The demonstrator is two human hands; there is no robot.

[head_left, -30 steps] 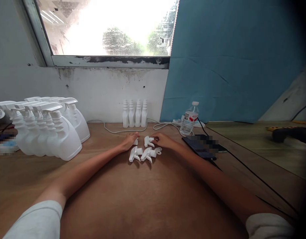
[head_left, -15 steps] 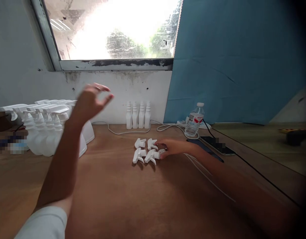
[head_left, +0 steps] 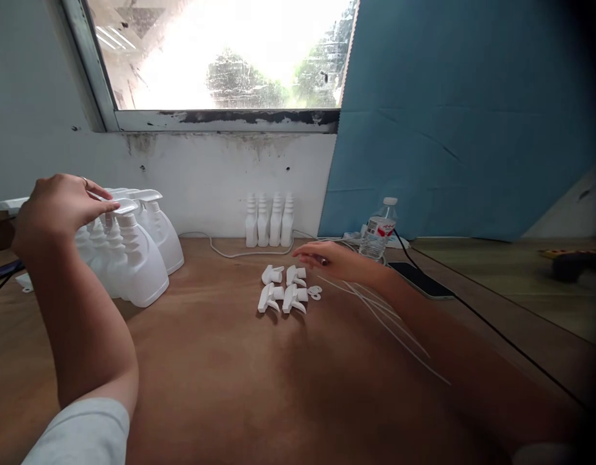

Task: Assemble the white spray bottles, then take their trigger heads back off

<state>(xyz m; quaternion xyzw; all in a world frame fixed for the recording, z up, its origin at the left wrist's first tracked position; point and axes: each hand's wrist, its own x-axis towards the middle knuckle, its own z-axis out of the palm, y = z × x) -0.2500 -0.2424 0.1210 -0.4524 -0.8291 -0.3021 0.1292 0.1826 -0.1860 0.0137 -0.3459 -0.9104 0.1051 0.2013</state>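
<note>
White spray bottles [head_left: 133,258] clustered at left of frame; left hand [head_left: 55,210] rests on their trigger tops, fingers curled, grip unclear. Right hand [head_left: 334,258] hovers mid-frame, loosely open, holding nothing, just right of four loose trigger heads [head_left: 283,290] on the wooden table [head_left: 259,387]. Small empty bottles [head_left: 269,221] line the wall.

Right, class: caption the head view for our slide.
Left hand reaches the assembled spray bottles; right hand hovers by loose trigger heads.
</note>
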